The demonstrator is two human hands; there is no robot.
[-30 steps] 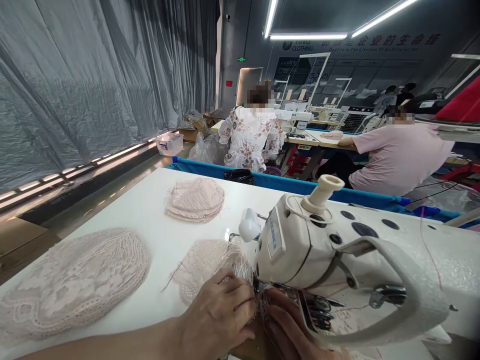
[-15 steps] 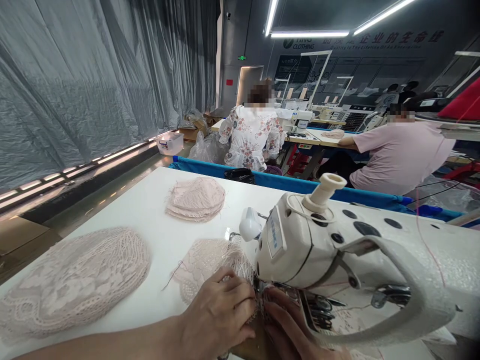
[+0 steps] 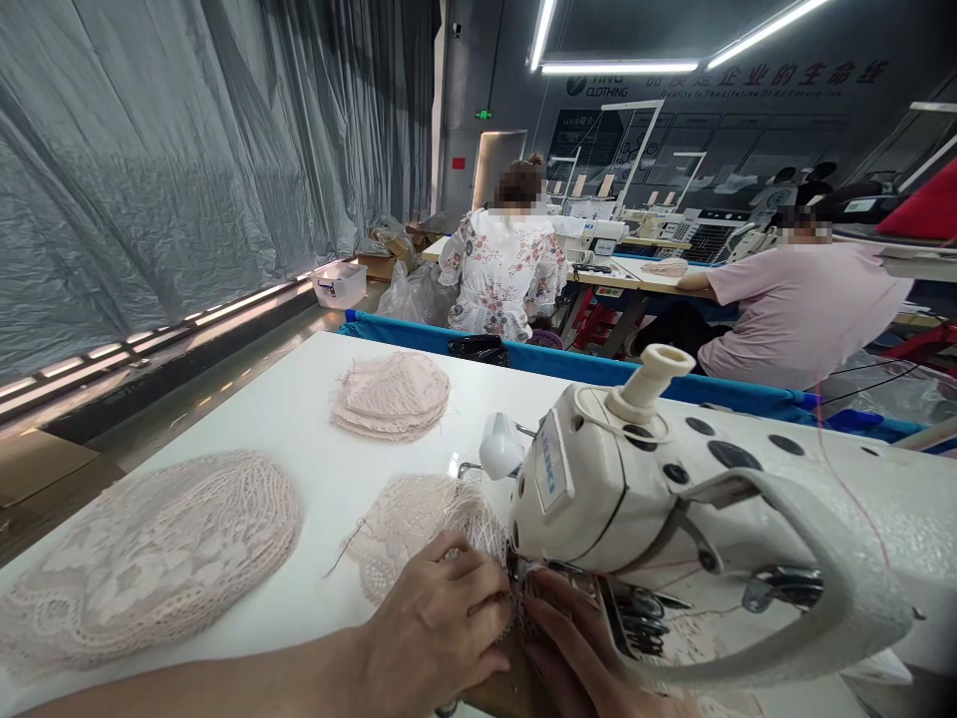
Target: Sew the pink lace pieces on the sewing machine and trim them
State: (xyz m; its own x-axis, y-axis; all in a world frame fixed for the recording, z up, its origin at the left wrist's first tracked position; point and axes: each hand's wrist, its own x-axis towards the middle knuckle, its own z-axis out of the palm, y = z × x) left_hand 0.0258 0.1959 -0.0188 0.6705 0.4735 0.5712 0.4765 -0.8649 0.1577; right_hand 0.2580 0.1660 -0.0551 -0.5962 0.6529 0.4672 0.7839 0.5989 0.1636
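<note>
My left hand (image 3: 438,628) lies curled on a pale pink lace piece (image 3: 419,524), its fingertips pressing the lace close to the needle area of a white sewing machine (image 3: 673,509). Just right of it, my right hand (image 3: 579,658) rests with fingers together on the same lace, partly hidden under the machine head. The lace spreads out behind the needle. Small scissors (image 3: 639,623) hang at the machine's front.
A large stack of lace pieces (image 3: 150,553) lies at the near left of the white table (image 3: 299,419), and a smaller stack (image 3: 393,394) further back. Two people sit at other sewing tables beyond a blue rail (image 3: 568,364). Grey plastic sheeting hangs on the left.
Both hands stay at the needle with hardly any shift. The view has drifted slightly.
</note>
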